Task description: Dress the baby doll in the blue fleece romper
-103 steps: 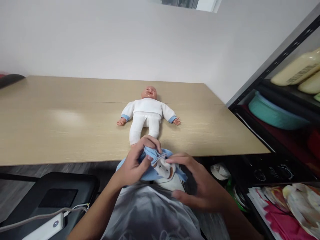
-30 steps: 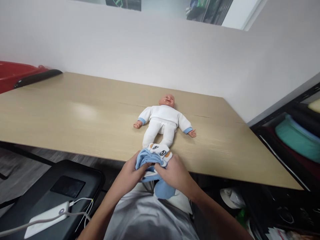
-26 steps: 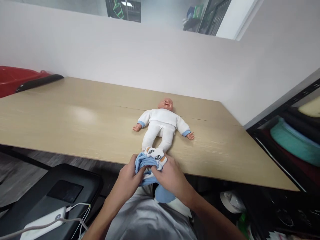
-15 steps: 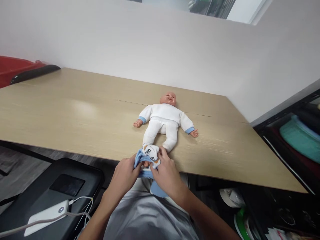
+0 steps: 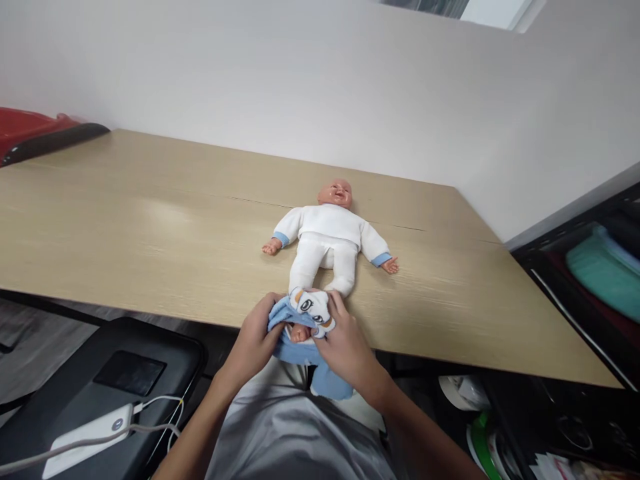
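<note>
A baby doll (image 5: 330, 223) in a white top with blue cuffs lies face up on the wooden table (image 5: 190, 253), its feet toward me. Both my hands grip a small light-blue garment (image 5: 295, 350), which looks like baby pants with an animal face patch (image 5: 315, 308) in white. My left hand (image 5: 257, 337) pinches the garment's left edge. On the other side, my right hand (image 5: 347, 340) holds the edge beside the patch, close to the doll's lower leg. One doll foot (image 5: 300, 333) shows inside the garment's opening; the other foot is hidden. Part of the cloth hangs below the table edge.
A black chair (image 5: 175, 353) at lower left carries a dark phone (image 5: 130, 372) and a white power bank (image 5: 90, 437) with cables. At far left is a red bin (image 5: 30, 130). A dark shelf (image 5: 545, 273) with green cloth (image 5: 607, 273) stands at right.
The doll's foot shows more fully through the garment's opening. Both hands have shifted slightly right with the cloth, and the view has tilted down a little.
</note>
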Demonstrator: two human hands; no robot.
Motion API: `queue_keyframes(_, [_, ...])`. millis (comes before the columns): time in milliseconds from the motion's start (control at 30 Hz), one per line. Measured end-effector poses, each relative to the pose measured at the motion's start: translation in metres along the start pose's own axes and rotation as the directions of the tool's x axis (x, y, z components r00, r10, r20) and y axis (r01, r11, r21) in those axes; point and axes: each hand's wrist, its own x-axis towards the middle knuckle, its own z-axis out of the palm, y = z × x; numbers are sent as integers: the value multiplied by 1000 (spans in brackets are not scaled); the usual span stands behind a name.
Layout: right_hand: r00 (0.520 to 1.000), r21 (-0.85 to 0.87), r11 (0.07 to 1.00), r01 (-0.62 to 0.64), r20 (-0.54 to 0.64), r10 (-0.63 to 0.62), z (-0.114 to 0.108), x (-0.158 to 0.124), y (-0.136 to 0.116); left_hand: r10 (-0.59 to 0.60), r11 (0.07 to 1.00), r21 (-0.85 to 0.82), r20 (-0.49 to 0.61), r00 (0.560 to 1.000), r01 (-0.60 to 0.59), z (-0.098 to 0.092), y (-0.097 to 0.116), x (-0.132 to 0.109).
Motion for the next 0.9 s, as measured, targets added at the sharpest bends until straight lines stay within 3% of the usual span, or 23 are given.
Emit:
queue_keyframes(100, [988, 198, 973, 121, -118, -99, -3, 5, 9, 26, 998, -55, -58, 998, -30, -1, 4, 9])
queue_keyframes(267, [982, 420, 898, 130, -181, -57, -24, 26, 18, 30, 988, -149, -64, 998, -39, 3, 10, 36])
queue_keyframes(400, [979, 457, 869, 189, -153, -133, -35, 53, 27, 4, 983, -183, -26, 1000, -9, 7, 9, 60])
queue_keyframes(567, [988, 554, 818, 150, -101, -113, -31, 74, 38, -34, 973, -228, -31, 999, 26, 5, 9, 80])
queue_keyframes(733, [995, 594, 799, 96, -62, -74, -41, 80, 34, -111, 984, -135, 22, 994, 113, -7, 13, 90])
queue_keyframes(900, [992, 601, 799, 13, 94, -87, -61, 89, 27, -120, 982, -131, 127, 985, 136, -22, 10, 100])
